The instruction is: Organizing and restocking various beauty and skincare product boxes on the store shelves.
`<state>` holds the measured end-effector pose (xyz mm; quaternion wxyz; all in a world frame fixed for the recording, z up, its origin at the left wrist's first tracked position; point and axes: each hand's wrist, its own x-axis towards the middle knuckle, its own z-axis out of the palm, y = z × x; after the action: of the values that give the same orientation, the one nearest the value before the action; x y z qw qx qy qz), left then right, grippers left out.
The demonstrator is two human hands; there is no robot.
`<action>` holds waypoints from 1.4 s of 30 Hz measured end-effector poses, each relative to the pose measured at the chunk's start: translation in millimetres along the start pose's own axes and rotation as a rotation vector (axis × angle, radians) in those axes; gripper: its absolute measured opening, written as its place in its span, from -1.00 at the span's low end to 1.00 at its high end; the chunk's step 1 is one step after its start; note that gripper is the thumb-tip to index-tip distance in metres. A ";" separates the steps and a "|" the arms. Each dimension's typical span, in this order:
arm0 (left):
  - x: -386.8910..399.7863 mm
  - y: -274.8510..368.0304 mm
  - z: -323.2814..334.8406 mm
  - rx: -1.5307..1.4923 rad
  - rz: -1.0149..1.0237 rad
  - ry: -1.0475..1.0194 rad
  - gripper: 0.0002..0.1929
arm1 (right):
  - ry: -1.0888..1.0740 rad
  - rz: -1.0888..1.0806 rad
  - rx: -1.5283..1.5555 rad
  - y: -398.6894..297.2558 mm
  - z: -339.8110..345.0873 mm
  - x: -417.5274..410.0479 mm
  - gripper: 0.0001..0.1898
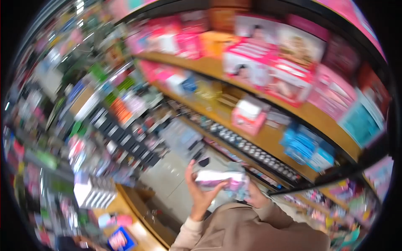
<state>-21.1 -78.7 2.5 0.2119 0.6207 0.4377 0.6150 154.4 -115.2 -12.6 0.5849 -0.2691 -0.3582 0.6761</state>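
In front of my chest I hold a white and pinkish-purple packet (212, 180), blurred by motion. My left hand (201, 193) is at its left end, the thumb across the near face and a finger raised beyond the far edge. At the other end is my right hand (257, 194), partly hidden behind a crumpled grey-blue and purple item (238, 185). Whether this item is part of the packet or separate, I cannot tell. Both hands are above the tiled floor (171, 177), close to my brown clothing (251, 226).
Wooden shelves (216, 108) with boxed products run along the right. Stacked dark boxes (121, 136) and a grey plastic container (182, 136) stand ahead. At lower left, a wooden counter (143, 233) bears a blue box (122, 239); another person's hand (86, 243) is beside it.
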 end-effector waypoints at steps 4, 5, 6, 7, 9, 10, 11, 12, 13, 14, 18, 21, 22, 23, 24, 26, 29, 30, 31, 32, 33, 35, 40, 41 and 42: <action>24.7 31.9 -17.3 0.130 -0.076 -0.397 -0.47 | 0.223 0.164 -0.012 28.4 -63.1 10.4 -0.54; 32.1 39.7 -12.0 0.165 0.069 -0.463 -0.59 | 0.277 0.187 -0.036 15.9 -66.9 12.0 -0.52; 41.3 49.9 -3.3 0.137 0.090 -0.498 -0.59 | 0.326 0.215 -0.056 5.2 -74.0 9.6 -0.49; 53.8 65.1 6.6 0.173 0.257 -0.535 -0.62 | 0.345 0.190 -0.056 -6.3 -82.8 4.8 -0.49; 79.8 96.4 30.6 0.245 0.589 -0.585 -0.69 | 0.287 -0.080 0.308 -26.5 -102.5 -7.2 -0.59; 92.9 111.9 44.9 0.233 0.607 -0.593 -0.69 | 0.245 -0.218 0.488 -34.0 -111.3 -11.7 -0.59; 106.7 128.2 59.3 0.196 0.832 -0.508 -0.70 | 0.246 -0.234 0.487 -37.9 -117.5 -15.4 -0.59; 120.6 144.7 74.6 0.151 1.051 -0.411 -0.70 | 0.314 -0.205 0.463 -40.3 -123.3 -20.4 -0.58; 133.6 162.4 91.0 0.095 1.123 -0.317 -0.71 | 0.383 -0.175 0.438 -41.5 -128.8 -25.5 -0.57; 145.9 180.2 110.0 0.044 1.190 -0.222 -0.72 | 0.449 -0.141 0.417 -41.6 -134.5 -29.6 -0.56; 201.9 248.1 191.9 0.201 1.368 0.142 -0.71 | 0.411 -0.099 0.457 -30.8 -146.2 -38.9 -0.53; 231.1 276.4 259.9 0.195 1.294 0.090 -0.54 | 0.364 -0.031 0.407 -12.6 -166.1 -41.8 -0.52; 232.6 281.5 283.0 0.203 1.232 0.057 -0.48 | 0.326 -0.021 0.412 -4.1 -174.3 -44.8 -0.52; 232.3 286.9 304.6 0.194 1.235 0.061 -0.48 | 0.288 -0.011 0.416 2.9 -183.7 -47.3 -0.52; 232.7 289.2 322.9 0.280 1.092 -0.027 -0.43 | 0.240 0.005 0.426 6.8 -188.2 -45.5 -0.53; 240.0 281.5 363.3 0.362 0.946 -0.109 -0.37 | 0.280 0.015 0.378 -0.3 -183.2 -45.8 -0.53; 252.6 271.7 406.5 0.457 0.964 -0.017 -0.25 | 0.364 0.045 0.275 -13.1 -184.3 -50.8 -0.53; 254.3 275.2 411.0 0.456 0.964 -0.130 -0.20 | 0.376 0.072 0.308 -16.0 -191.7 -54.5 -0.53; 256.5 277.6 414.3 0.455 0.962 -0.242 -0.16 | 0.387 0.100 0.342 -18.0 -199.4 -57.9 -0.54; 259.0 278.3 417.2 0.457 0.960 -0.356 -0.12 | 0.396 0.128 0.377 -18.0 -204.7 -60.4 -0.55; 260.5 278.1 420.9 0.457 0.959 -0.358 -0.12 | 0.397 0.129 0.379 -15.6 -213.6 -63.0 -0.55; 264.6 275.6 426.7 0.379 0.993 -0.376 -0.07 | 0.388 0.096 0.364 -15.5 -231.3 -64.8 -0.56; 257.6 274.3 443.9 0.386 0.951 -0.333 -0.08 | 0.467 0.069 0.350 -25.4 -233.2 -69.2 -0.57; 254.6 276.3 444.4 0.386 0.944 -0.331 -0.08 | 0.469 0.076 0.346 -25.3 -235.7 -70.6 -0.57; 252.5 278.3 444.3 0.464 0.922 -0.327 -0.10 | 0.452 0.054 0.330 -23.9 -239.3 -71.4 -0.57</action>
<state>443.9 100.0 303.2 -0.1569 0.8666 0.2057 0.4267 368.3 -143.4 -140.7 0.6677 -0.3234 -0.0966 0.6635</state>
